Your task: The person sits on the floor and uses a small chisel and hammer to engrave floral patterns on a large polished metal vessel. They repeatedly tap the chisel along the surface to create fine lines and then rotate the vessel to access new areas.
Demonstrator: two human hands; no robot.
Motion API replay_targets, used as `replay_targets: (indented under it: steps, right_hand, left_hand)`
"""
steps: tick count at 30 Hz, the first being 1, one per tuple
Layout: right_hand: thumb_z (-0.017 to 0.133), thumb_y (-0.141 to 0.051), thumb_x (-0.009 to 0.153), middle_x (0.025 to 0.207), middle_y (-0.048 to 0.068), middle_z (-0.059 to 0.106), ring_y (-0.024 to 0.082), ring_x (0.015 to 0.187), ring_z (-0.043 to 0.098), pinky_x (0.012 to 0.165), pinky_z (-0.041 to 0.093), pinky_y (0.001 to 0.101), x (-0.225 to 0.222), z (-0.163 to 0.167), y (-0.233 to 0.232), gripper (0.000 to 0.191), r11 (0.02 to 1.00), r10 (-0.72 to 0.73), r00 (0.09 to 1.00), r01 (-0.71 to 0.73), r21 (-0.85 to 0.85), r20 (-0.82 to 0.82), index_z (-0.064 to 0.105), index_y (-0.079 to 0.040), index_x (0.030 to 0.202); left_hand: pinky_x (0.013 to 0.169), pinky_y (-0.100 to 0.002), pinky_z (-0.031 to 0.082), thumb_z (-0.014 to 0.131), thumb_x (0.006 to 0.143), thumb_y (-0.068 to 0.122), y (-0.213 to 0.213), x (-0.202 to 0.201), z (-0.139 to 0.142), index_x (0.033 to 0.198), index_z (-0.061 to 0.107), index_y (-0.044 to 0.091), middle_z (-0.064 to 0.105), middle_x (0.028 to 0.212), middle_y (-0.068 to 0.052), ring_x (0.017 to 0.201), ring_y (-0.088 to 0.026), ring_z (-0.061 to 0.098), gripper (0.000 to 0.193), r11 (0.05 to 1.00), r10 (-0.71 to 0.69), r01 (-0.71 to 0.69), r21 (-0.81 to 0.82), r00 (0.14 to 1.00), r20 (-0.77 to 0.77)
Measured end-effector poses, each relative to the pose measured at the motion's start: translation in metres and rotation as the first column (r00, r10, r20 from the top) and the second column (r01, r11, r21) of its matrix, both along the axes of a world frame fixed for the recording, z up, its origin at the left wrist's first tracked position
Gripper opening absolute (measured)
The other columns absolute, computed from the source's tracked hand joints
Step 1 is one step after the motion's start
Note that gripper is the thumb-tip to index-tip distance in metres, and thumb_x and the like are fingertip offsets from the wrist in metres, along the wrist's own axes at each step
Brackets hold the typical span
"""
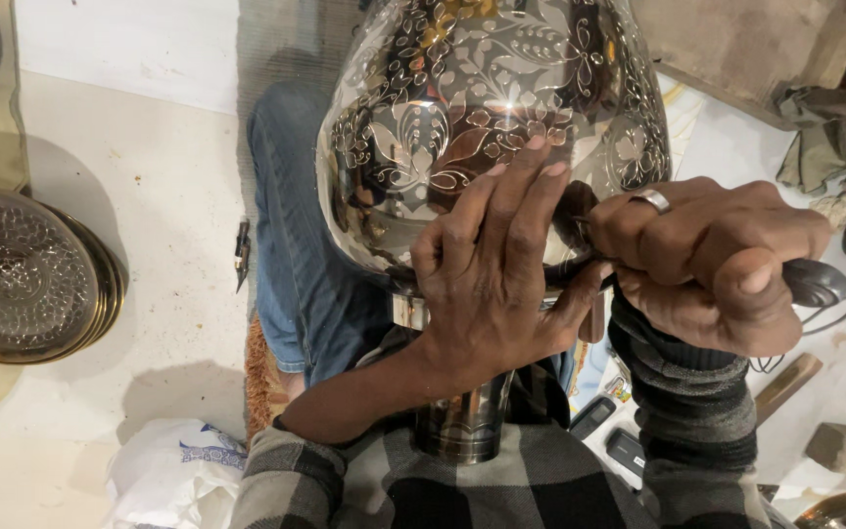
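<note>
Polished silver metal fills the middle of the view: a big engraved vase [482,118] lies across the person's lap, its narrow neck [462,426] pointing toward the body and its wide belly, cut with flowers and leaves, turned up to the camera. The left hand [496,279] lies open on the belly, fingers spread flat and touching the metal. The right hand [712,264], a ring on one finger, is closed around a dark-handled tool [810,282] whose tip is hidden behind the left hand, just beside the vase's surface. A jeans-clad leg [291,245] lies under the vase. On the floor [149,196] to the left sits a stack of embossed brass plates [26,274], well apart from the vase.
</note>
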State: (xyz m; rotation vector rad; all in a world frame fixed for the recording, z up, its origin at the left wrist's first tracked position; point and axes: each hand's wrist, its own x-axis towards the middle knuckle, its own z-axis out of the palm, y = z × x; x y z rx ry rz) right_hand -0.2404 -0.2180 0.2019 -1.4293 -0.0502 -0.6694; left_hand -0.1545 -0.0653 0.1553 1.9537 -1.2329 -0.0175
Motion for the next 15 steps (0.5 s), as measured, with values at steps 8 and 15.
replay_targets:
  steps: [8, 15]
  right_hand:
    - [0.044, -0.027, 0.11, 0.045, 0.0, 0.03, 0.014, 0.038, 0.023, 0.04, 0.029, 0.0356, -0.0002, -0.0014, -0.0032, 0.05, 0.998, 0.029, 1.0, -0.029, -0.054, -0.01, 0.035, -0.012, 0.063]
    - [0.048, -0.029, 0.109, 0.042, -0.002, 0.033, 0.011, 0.034, 0.027, 0.038, 0.032, 0.0315, -0.0003, 0.0019, -0.0071, 0.053, 0.995, 0.081, 0.997, -0.082, -0.062, -0.02, 0.037, -0.014, 0.059]
  left_hand:
    - [0.11, -0.04, 0.025, 0.061, 0.109, 0.052, -0.0003, -0.0004, -0.0034, 0.158, 0.037, 0.009, 0.048, 0.162, -0.008, 0.144, -0.023, 0.042, 0.07, 1.0, 0.001, 0.0, -0.003, 1.0, 0.02]
    - [0.11, -0.04, 0.026, 0.057, 0.11, 0.052, -0.0004, -0.0008, -0.0056, 0.159, 0.037, 0.008, 0.048, 0.162, -0.008, 0.144, -0.023, 0.042, 0.069, 1.0, -0.002, 0.001, 0.009, 0.999, 0.037]
